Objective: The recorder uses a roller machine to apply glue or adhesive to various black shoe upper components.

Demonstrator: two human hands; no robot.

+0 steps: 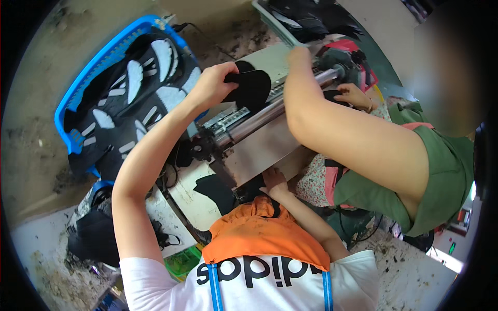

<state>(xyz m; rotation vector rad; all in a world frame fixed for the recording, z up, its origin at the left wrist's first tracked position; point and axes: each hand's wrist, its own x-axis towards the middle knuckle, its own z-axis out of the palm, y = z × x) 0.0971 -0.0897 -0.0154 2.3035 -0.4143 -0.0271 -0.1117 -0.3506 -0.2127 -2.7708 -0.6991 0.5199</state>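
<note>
My left hand [215,83], raised over the far left end of a roller machine [259,122], pinches flat black cut pieces [254,89] with rounded ends between thumb and fingers. At the machine's near side, my right hand [275,182] lies beside the lower edge of its metal plate [264,150], thumb and fingers apart. Dark material [253,185] shows just left of that hand; whether I touch it is hard to see. Another black cut piece [215,193] rests on the pale table left of the machine's front.
A blue basket [70,106] at the left holds many black pieces with white patches. From the right, a co-worker's arms [358,127] reach over the machine, one hand [354,96] at its far side. A pale green tray [277,23] with black pieces stands behind.
</note>
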